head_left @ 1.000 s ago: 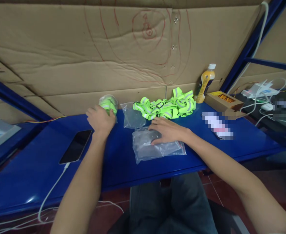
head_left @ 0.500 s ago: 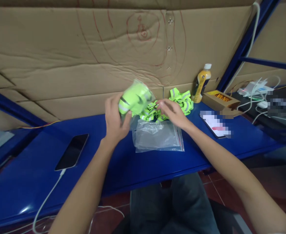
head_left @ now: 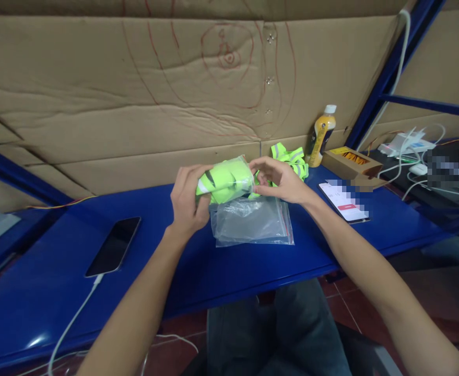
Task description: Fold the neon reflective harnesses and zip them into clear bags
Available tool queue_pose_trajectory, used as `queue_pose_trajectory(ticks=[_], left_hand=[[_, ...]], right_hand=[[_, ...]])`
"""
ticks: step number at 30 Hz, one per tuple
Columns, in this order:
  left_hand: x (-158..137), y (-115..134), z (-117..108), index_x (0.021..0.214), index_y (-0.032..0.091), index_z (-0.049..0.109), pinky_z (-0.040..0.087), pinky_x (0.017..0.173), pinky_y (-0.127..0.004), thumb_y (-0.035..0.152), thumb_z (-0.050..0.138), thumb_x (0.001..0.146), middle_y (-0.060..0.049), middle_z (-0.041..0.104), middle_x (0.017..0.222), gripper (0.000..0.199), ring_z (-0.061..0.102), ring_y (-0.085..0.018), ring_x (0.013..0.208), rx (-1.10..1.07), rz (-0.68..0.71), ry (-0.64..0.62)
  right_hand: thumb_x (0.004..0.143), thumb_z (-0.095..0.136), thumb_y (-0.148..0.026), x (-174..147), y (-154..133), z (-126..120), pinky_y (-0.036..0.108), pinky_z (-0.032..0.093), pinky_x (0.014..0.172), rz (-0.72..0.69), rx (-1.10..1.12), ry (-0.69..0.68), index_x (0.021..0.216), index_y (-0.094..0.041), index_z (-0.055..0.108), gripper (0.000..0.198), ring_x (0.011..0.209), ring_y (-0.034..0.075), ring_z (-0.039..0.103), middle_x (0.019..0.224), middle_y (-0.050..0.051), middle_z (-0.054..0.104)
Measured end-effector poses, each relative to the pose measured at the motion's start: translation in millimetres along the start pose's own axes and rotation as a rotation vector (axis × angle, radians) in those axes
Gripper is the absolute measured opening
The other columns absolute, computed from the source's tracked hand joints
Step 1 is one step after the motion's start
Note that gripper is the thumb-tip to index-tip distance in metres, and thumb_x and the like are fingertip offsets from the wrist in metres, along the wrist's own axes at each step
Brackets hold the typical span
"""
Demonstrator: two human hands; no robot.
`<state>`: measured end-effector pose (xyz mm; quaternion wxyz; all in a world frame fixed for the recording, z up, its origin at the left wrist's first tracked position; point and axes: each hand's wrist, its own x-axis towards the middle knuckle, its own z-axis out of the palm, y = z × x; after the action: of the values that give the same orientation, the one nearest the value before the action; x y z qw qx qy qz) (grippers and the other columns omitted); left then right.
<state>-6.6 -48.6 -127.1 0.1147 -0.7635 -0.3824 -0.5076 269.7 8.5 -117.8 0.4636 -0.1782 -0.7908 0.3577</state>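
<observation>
A clear plastic bag (head_left: pixel 245 169) packed with a folded fluorescent yellow-green reflective material (head_left: pixel 225 180) is up above the blue table. My left hand (head_left: pixel 190 196) wraps round its left end, thumb in front. At the right end, my right hand (head_left: pixel 278 180) is closed on the bag's edge, its fingers curled and partly hidden. Behind that hand lies a loose pile of yellow-green straps with grey reflective bands (head_left: pixel 292 156). Below the held bag, several flat clear zip bags (head_left: pixel 252 224) lie stacked on the table.
A dark phone (head_left: pixel 114 245) with a white cable lies at left on the blue table (head_left: pixel 198 271). To the right are a lit phone (head_left: pixel 342 202), a yellow drink bottle (head_left: pixel 322 136) and an open cardboard box (head_left: pixel 350 162). Cardboard panels (head_left: pixel 96 78) stand behind.
The packed bag has come down and turned more level in my left hand. My right hand has moved from the strap pile to the bag's right end.
</observation>
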Motion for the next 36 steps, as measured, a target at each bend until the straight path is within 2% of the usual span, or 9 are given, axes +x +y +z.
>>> queue_pose_trajectory(ticks=[7,11,13,16,19,25,29,32,36], left_hand=[[5.1,-0.2,1.1,0.117,0.019,0.077,0.054,0.092,-0.040,0.031,0.051,0.083,-0.008,0.078,0.111,0.044,0.070,-0.029,0.101,-0.202,-0.222,-0.052],[6.1,-6.5,5.4,0.109,0.019,0.078,0.053,0.089,-0.038,0.034,0.050,0.077,-0.006,0.080,0.105,0.046,0.070,-0.030,0.102,-0.316,-0.402,-0.049],[6.5,-9.8,8.0,0.102,0.019,0.078,0.052,0.086,-0.038,0.036,0.049,0.074,-0.006,0.080,0.101,0.044,0.069,-0.030,0.099,-0.369,-0.454,-0.073],[6.5,-13.5,11.7,0.095,0.019,0.077,0.051,0.081,-0.038,0.038,0.051,0.073,-0.006,0.077,0.095,0.039,0.067,-0.029,0.091,-0.437,-0.511,-0.133],[5.5,-15.4,14.4,0.094,0.019,0.076,0.050,0.079,-0.038,0.039,0.052,0.075,-0.006,0.075,0.093,0.037,0.065,-0.029,0.089,-0.469,-0.526,-0.165],[4.7,-15.4,19.8,0.088,0.021,0.073,0.049,0.077,-0.035,0.036,0.051,0.076,-0.005,0.069,0.086,0.030,0.060,-0.026,0.086,-0.499,-0.531,-0.090],[3.8,-18.5,23.7,0.070,0.022,0.060,0.046,0.070,-0.033,0.036,0.053,0.075,-0.002,0.056,0.072,0.016,0.052,-0.022,0.073,-0.531,-0.629,-0.043],[1.6,-22.8,26.2,0.065,0.023,0.051,0.044,0.065,-0.030,0.036,0.053,0.078,-0.001,0.051,0.068,0.019,0.049,-0.020,0.069,-0.524,-0.672,-0.031],[-0.5,-23.0,27.9,0.066,0.022,0.053,0.044,0.062,-0.029,0.037,0.053,0.084,-0.001,0.053,0.068,0.024,0.050,-0.019,0.069,-0.534,-0.649,-0.033]], right_hand=[[0.088,0.085,-0.041,-3.1,-7.0,-4.0,0.035,0.056,0.078,-0.096,-0.336,-0.026,0.143,-0.027,0.068,0.059,0.080,0.016,0.056,0.113,0.005,0.066],[0.084,0.090,-0.044,-4.3,-6.7,-1.0,0.048,0.056,0.105,-0.117,-0.481,-0.020,0.145,-0.030,0.070,0.066,0.121,0.030,0.064,0.136,0.011,0.061],[0.086,0.088,-0.041,-5.0,-4.6,2.1,0.051,0.054,0.111,-0.120,-0.494,-0.060,0.144,-0.030,0.070,0.061,0.130,0.033,0.063,0.139,0.011,0.062],[0.085,0.088,-0.038,-5.9,-0.4,6.7,0.049,0.056,0.109,-0.134,-0.507,-0.052,0.131,-0.026,0.076,0.049,0.123,0.033,0.067,0.130,0.010,0.068],[0.083,0.090,-0.042,-6.0,1.0,10.5,0.048,0.058,0.106,-0.131,-0.464,-0.015,0.130,-0.026,0.076,0.051,0.125,0.032,0.068,0.141,0.011,0.067],[0.091,0.084,-0.049,-7.2,-4.8,23.6,0.049,0.057,0.106,-0.250,-0.435,0.083,0.112,-0.026,0.079,0.031,0.119,0.030,0.070,0.130,0.009,0.073],[0.093,0.080,-0.052,-10.4,-6.9,33.1,0.051,0.058,0.102,-0.237,-0.504,0.162,0.111,-0.026,0.078,0.031,0.123,0.031,0.068,0.132,0.010,0.072],[0.091,0.081,-0.052,-11.8,-7.7,36.2,0.050,0.060,0.099,-0.244,-0.506,0.204,0.107,-0.026,0.077,0.031,0.119,0.030,0.068,0.129,0.011,0.072],[0.084,0.088,-0.056,-10.0,-10.3,37.2,0.051,0.058,0.106,-0.208,-0.429,0.208,0.102,-0.024,0.076,0.039,0.124,0.031,0.068,0.134,0.013,0.070]])
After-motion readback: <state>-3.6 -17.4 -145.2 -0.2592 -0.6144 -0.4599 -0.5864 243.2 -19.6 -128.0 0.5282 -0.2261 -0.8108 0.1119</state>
